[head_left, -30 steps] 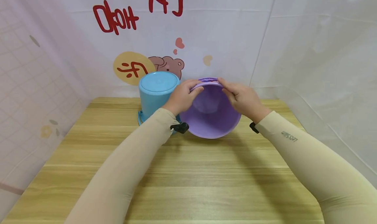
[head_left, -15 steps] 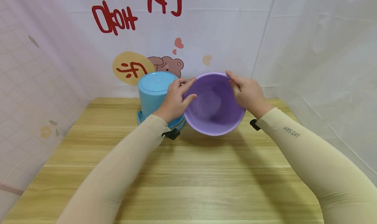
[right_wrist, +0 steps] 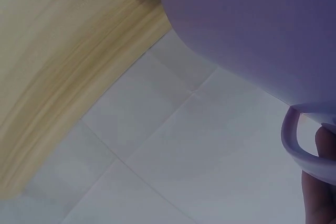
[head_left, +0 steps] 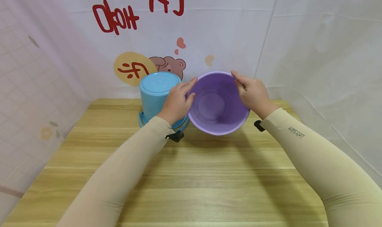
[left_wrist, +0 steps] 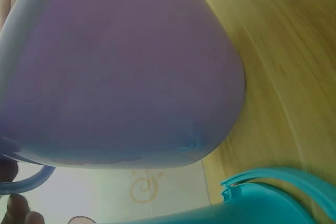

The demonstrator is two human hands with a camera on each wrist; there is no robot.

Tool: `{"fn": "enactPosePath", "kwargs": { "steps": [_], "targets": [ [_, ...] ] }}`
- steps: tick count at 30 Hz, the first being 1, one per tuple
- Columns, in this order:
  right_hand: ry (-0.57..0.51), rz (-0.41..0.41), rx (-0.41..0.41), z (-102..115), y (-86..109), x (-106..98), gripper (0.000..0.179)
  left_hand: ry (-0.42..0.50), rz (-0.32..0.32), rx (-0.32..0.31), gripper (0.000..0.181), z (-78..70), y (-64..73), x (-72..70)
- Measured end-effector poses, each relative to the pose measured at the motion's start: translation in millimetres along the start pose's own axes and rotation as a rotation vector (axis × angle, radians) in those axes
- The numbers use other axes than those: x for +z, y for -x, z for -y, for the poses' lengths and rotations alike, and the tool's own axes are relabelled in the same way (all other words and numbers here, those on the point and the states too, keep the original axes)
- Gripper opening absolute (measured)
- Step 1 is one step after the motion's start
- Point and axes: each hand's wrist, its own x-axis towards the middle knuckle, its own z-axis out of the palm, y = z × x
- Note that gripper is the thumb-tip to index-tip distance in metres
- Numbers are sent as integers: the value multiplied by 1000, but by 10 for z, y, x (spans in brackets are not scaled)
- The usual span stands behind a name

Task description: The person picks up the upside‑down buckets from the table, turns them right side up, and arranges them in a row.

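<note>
A purple bucket [head_left: 213, 104] is tilted so that its mouth faces me, and I can see down to its inner bottom. My left hand [head_left: 176, 102] grips it at the left of the rim, thumb on the near side. On the opposite side, my right hand [head_left: 253, 93] holds the upper right rim. In the right wrist view, fingers [right_wrist: 317, 198] curl about a purple loop [right_wrist: 302, 158] on the bucket's side. A similar loop [left_wrist: 31, 183] shows between fingers in the left wrist view. Behind my left hand, a blue bucket [head_left: 150, 104] stands upside down.
The blue bucket's handle [left_wrist: 283, 176] lies low around its rim, close to the purple bucket. Both stand toward the back of a wooden table [head_left: 203, 184]. White printed cloth [head_left: 232, 31] hangs behind the table and along its sides.
My hands have moved apart from the top of the rim to its two sides, the left one going left. The purple bucket has risen slightly and its mouth has turned further toward me.
</note>
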Motion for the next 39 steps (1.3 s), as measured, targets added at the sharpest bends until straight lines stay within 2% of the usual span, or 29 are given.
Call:
{"fn": "enactPosePath", "kwargs": {
  "steps": [7, 15, 18, 21, 26, 34, 39],
  "targets": [
    [1, -4, 8, -21, 2, -3, 37, 22, 38, -41, 54, -34, -22, -19],
    [2, 8, 15, -36, 5, -22, 37, 54, 28, -59, 55, -55, -60, -16],
    [-22, 49, 4, -65, 20, -26, 40, 51, 32, -64, 54, -65, -73, -16],
    [-68, 127, -16, -110, 50, -36, 45, 51, 35, -62, 53, -73, -91, -18],
    [-122, 237, -90, -199, 145, -35, 56, 47, 50, -75, 55, -51, -140, -8],
    [-90, 222, -162, -289, 356, 14, 69, 46, 48, -130, 54, -10, -203, 37],
    [-89, 215, -146, -280, 403, 23, 73, 48, 26, -141, 53, -5, -200, 80]
  ]
}}
